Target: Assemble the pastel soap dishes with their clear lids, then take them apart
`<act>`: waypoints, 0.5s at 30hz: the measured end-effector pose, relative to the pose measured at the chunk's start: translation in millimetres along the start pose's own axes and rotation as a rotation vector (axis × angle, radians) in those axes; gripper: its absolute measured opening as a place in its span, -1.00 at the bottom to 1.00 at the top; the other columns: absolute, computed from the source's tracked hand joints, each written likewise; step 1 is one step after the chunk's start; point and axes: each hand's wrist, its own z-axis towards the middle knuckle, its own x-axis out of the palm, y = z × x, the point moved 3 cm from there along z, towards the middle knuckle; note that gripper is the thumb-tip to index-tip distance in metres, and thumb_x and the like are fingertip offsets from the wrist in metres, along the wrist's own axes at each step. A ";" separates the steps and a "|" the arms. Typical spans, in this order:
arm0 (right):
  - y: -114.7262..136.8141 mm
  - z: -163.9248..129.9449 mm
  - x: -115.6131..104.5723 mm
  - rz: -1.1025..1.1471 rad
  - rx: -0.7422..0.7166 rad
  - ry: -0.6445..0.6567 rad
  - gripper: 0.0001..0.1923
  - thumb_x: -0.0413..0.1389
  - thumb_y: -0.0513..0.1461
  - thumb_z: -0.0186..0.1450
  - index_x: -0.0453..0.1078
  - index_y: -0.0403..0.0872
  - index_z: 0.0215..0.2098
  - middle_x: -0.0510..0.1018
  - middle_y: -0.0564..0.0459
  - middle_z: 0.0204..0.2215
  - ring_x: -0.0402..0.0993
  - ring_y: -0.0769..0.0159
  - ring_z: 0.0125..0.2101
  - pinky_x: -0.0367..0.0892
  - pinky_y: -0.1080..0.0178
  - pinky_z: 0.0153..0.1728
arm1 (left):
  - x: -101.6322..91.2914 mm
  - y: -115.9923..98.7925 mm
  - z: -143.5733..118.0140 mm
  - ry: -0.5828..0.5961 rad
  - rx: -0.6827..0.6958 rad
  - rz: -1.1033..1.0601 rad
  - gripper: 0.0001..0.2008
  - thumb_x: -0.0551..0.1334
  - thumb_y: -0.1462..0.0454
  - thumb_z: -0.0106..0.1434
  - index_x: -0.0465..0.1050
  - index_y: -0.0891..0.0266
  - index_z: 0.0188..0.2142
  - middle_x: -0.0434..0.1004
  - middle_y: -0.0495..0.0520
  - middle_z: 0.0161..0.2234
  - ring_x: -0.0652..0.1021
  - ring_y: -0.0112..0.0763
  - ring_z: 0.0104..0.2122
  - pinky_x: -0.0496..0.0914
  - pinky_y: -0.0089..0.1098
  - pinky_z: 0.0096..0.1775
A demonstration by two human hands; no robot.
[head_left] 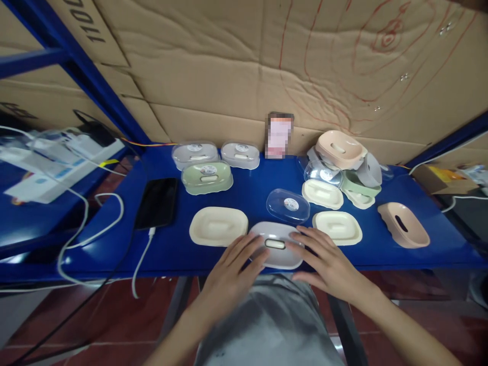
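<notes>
Looking down through the head camera, I have both hands at the near edge of the blue counter (247, 198), with a pale lilac box (280, 257) between them. The box sits on the counter just in front of my lap, and a small white oval piece shows in the slot at the middle of its upper face.

My left hand (229, 264) lies over the left end of the box, fingers spread and reaching across its top, slightly blurred. My right hand (331, 262) comes in at the other end, fingers fanned out and loosely stretched over the rim, the thumb below and apart from them.

Just left of the box, by my left fingertips, lies a large cream tray (218, 227); a smaller cream tray (338, 227) lies behind my right hand. A clear lid (280, 201) with a round sticker rests right behind the box. Farther right, a pink box (414, 226) with a dark slot lies by itself.

At the back right is a pile of pieces, with another pink box (339, 149) on top and a green box (364, 188) lower down. At the back left, two grey boxes (196, 156) stand behind a pale green box (207, 184). A black phone (157, 203) with a white cable (140, 262) lies on the left side, and a second phone (279, 134), its screen blurred, leans against the cardboard (209, 66).
</notes>
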 end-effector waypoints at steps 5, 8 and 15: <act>-2.7 -0.3 11.1 -0.018 -0.018 -0.027 -0.49 0.22 -0.07 0.49 0.40 0.06 0.37 0.53 -0.12 0.29 0.33 -0.07 0.39 0.47 -0.22 0.27 | 2.5 3.7 -3.5 0.018 -0.008 -0.029 -0.60 0.21 0.44 0.48 0.47 0.21 0.26 0.47 0.22 0.34 0.40 -0.07 0.40 0.50 0.00 0.29; -14.4 2.6 9.9 0.003 0.034 -0.035 -0.47 0.12 -0.05 0.55 0.30 0.08 0.44 0.46 -0.13 0.36 0.30 -0.05 0.41 0.38 -0.24 0.33 | 1.4 4.5 -1.8 0.013 0.003 -0.048 -0.60 0.20 0.44 0.48 0.47 0.22 0.26 0.52 0.19 0.30 0.43 -0.09 0.38 0.49 -0.01 0.31; -62.5 33.2 15.5 -0.139 0.311 -0.015 -0.44 0.04 -0.05 0.58 0.21 0.04 0.50 0.24 -0.25 0.48 0.24 -0.13 0.44 0.26 -0.30 0.36 | -5.5 4.2 1.1 -0.075 0.015 -0.136 -0.70 0.25 0.40 0.48 0.53 0.19 0.15 0.68 0.13 0.08 0.60 -0.16 0.18 0.56 -0.08 0.19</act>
